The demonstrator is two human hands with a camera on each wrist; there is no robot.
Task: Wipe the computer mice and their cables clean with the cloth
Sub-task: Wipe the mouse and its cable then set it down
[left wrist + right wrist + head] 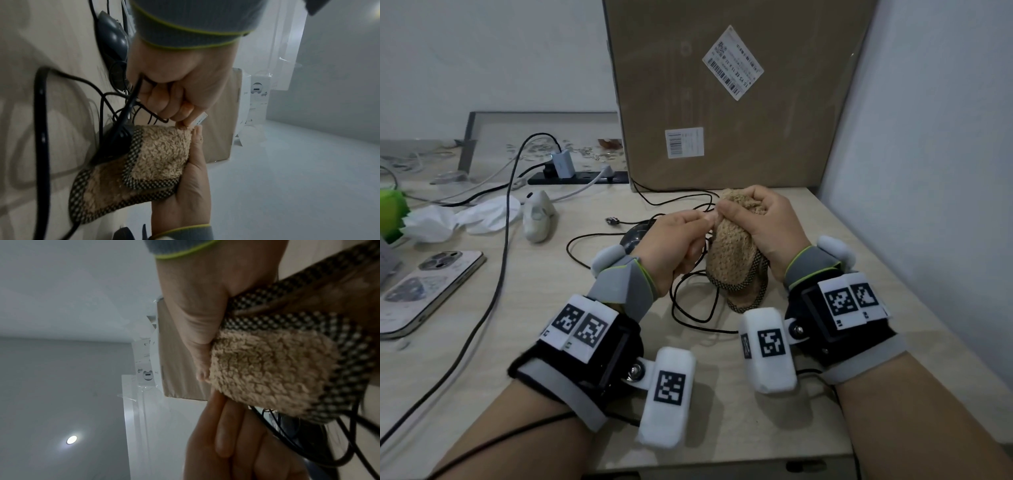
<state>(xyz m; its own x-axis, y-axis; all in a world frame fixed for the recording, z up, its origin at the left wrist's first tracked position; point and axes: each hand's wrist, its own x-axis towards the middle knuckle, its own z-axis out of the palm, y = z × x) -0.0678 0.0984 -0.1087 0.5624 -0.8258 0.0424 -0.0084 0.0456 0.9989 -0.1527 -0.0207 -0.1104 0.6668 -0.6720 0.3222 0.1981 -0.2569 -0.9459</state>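
Right now both hands are up over the middle of the desk (842, 246), working close together. The right hand (763, 226) has its fingers curled round a fluffy tan cloth (729, 253) with a black-and-white checked border, bunching it so the lower edge hangs down towards the desktop. The left hand (674, 246) is closed in a loose fist, its thumb and fingertips meeting the cloth's top edge beside the right thumb. From the left wrist view a thin black cable (131, 97) runs through that fist, and a dark mouse (115, 142) shows tucked against the cloth's checked hem; how much of it the cloth covers I cannot tell. More of the cable lies in loose loops on the desk below the hands.

Just behind the left hand sits another dark mouse (635, 236), flat on the desk, with a USB plug (613, 220) lying near it. Further left there is a white controller-shaped device (537, 216), crumpled white tissue (448, 219) and a phone (424, 291) face down. A black power strip (582, 176) with a white charger (561, 164) lies along the back, and a large cardboard box (739, 96) stands upright against the wall behind the hands.
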